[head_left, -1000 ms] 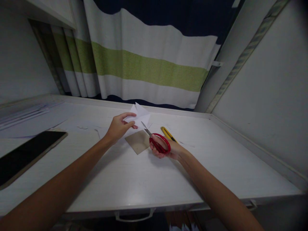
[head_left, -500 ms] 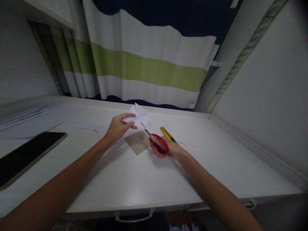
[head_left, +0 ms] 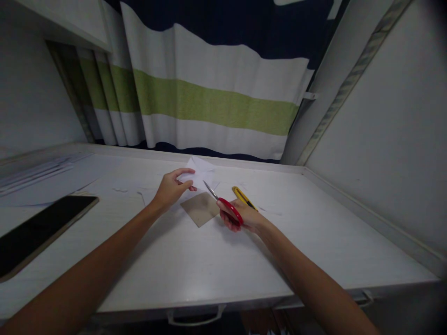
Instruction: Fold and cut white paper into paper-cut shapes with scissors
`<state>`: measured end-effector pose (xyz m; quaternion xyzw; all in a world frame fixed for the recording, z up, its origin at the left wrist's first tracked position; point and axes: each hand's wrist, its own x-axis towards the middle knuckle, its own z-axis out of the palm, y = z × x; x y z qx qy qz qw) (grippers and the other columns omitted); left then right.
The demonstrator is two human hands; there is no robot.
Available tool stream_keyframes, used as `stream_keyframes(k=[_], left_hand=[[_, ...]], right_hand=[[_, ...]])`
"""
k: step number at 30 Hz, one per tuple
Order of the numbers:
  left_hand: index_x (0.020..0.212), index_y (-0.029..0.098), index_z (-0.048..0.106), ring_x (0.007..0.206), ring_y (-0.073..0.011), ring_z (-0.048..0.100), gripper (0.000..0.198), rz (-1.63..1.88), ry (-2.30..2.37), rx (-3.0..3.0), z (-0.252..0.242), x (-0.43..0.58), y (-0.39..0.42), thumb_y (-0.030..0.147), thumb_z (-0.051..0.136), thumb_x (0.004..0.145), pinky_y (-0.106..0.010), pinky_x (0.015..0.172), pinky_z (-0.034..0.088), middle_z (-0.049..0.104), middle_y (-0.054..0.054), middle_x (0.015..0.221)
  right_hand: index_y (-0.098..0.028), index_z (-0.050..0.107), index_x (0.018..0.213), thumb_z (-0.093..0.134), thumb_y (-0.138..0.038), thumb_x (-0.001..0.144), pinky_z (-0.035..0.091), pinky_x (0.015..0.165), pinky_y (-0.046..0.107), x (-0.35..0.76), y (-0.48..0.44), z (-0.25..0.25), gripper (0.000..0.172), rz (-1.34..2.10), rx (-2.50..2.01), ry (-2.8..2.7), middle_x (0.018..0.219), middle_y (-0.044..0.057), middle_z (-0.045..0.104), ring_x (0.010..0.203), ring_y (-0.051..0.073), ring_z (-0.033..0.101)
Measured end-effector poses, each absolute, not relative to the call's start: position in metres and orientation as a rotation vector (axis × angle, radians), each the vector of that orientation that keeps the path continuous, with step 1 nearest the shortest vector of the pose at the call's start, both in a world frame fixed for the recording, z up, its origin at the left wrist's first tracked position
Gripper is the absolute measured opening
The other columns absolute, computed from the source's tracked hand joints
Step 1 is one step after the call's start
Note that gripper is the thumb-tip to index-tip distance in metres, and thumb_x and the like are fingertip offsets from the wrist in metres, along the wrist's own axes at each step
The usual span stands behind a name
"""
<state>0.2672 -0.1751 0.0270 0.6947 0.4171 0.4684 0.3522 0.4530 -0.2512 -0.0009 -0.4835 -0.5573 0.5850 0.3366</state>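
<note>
My left hand (head_left: 173,187) holds a folded piece of white paper (head_left: 204,174) by its left side, the thumb and index finger over it and other fingertips showing below. My right hand (head_left: 240,215) grips scissors (head_left: 231,210) by their red handles. Their blades look closed together and point up and left toward the paper's lower edge. Whether the tip touches the paper, I cannot tell. Under the scissors and paper lies a grey-brown square of card (head_left: 199,211). A yellow box cutter (head_left: 244,197) rests on the table just beyond my right hand.
At the left is a dark-screened phone (head_left: 45,232), with white paper sheets (head_left: 42,181) behind it. Thin paper scraps (head_left: 120,190) lie on the white table (head_left: 195,274). A striped curtain (head_left: 213,102) hangs behind, and a wall (head_left: 394,139) stands at the right.
The paper has tipped back and sits slightly lower. The scissors have turned in my right hand, so their red handles appear narrower. The whole view has shifted a little.
</note>
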Motion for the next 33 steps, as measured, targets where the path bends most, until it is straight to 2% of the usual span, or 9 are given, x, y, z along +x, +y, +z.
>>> stream_keyframes(k=[4,8,10,14,19,23,29,31,33], left_hand=[[0.1,0.01,0.055,0.061,-0.0178,0.064,0.04,1.263,1.09,1.774,0.023,0.262,-0.167,0.023,0.057,0.063,-0.026,0.063,0.049,0.061,0.001,0.053],[0.1,0.011,0.056,0.063,-0.0181,0.064,0.039,1.232,1.181,1.797,0.018,0.261,-0.162,0.026,0.054,0.065,-0.027,0.066,0.048,0.062,0.0,0.054],[0.097,0.011,0.057,0.062,-0.0178,0.064,0.036,1.154,1.214,1.842,0.015,0.263,-0.161,0.029,0.052,0.067,-0.026,0.065,0.047,0.065,-0.003,0.065],[0.09,0.01,0.06,0.056,-0.0162,0.062,0.036,0.895,1.187,1.935,0.008,0.268,-0.162,0.036,0.047,0.069,-0.025,0.057,0.046,0.065,-0.009,0.087],[0.066,0.012,0.062,0.042,-0.0148,0.056,0.03,0.533,1.263,2.16,0.011,0.269,-0.167,0.035,0.043,0.071,-0.022,0.048,0.042,0.059,-0.002,0.045],[0.043,0.015,0.05,0.029,-0.0108,0.042,0.035,0.148,1.315,2.244,0.018,0.266,-0.174,0.034,0.042,0.071,-0.021,0.037,0.033,0.046,-0.001,0.032],[0.065,0.011,0.061,0.031,-0.0094,0.038,0.038,-0.032,1.162,2.271,0.028,0.261,-0.181,0.042,0.041,0.073,-0.021,0.035,0.029,0.044,0.002,0.037],[0.073,0.012,0.063,0.043,-0.0114,0.047,0.038,0.075,1.076,2.394,0.031,0.259,-0.18,0.042,0.041,0.074,-0.021,0.044,0.037,0.053,-0.001,0.049],[0.088,0.014,0.063,0.068,-0.0148,0.055,0.034,0.225,0.968,2.548,0.031,0.256,-0.176,0.038,0.044,0.073,-0.024,0.062,0.042,0.061,-0.006,0.077]], right_hand=[[-0.014,0.048,0.058,0.039,-0.057,0.074,0.03,0.031,0.018,0.464,-0.25,0.006,0.047,1.426,-1.401,-1.611,0.04,-0.002,0.047,0.031,0.005,0.039],[-0.013,0.054,0.066,0.038,-0.049,0.078,0.036,0.041,0.021,0.479,-0.243,0.007,0.042,0.784,-1.992,-1.866,0.057,0.006,0.058,0.045,0.01,0.05],[-0.012,0.056,0.069,0.044,-0.043,0.076,0.038,0.048,0.023,0.482,-0.24,0.004,0.034,0.469,-2.174,-1.874,0.07,0.011,0.062,0.057,0.014,0.056],[-0.012,0.058,0.08,0.046,-0.036,0.076,0.04,0.058,0.027,0.477,-0.239,-0.003,0.027,0.257,-2.244,-1.865,0.084,0.014,0.062,0.075,0.021,0.058],[-0.012,0.058,0.085,0.044,-0.032,0.078,0.04,0.066,0.03,0.467,-0.242,-0.006,0.025,0.097,-2.24,-1.919,0.088,0.015,0.062,0.085,0.024,0.057],[-0.011,0.057,0.091,0.046,-0.029,0.078,0.04,0.07,0.031,0.463,-0.242,-0.008,0.025,0.016,-2.24,-1.927,0.093,0.015,0.06,0.087,0.024,0.056],[-0.005,0.051,0.103,0.049,-0.025,0.077,0.038,0.076,0.03,0.46,-0.232,-0.018,0.033,-0.247,-2.169,-1.92,0.099,0.016,0.055,0.092,0.024,0.05],[-0.006,0.051,0.102,0.048,-0.024,0.077,0.036,0.076,0.032,0.463,-0.227,-0.02,0.031,-0.321,-2.128,-1.942,0.097,0.016,0.054,0.091,0.024,0.047],[-0.008,0.054,0.099,0.046,-0.024,0.079,0.034,0.076,0.034,0.466,-0.223,-0.021,0.027,-0.391,-2.077,-1.954,0.096,0.015,0.053,0.092,0.025,0.044]])
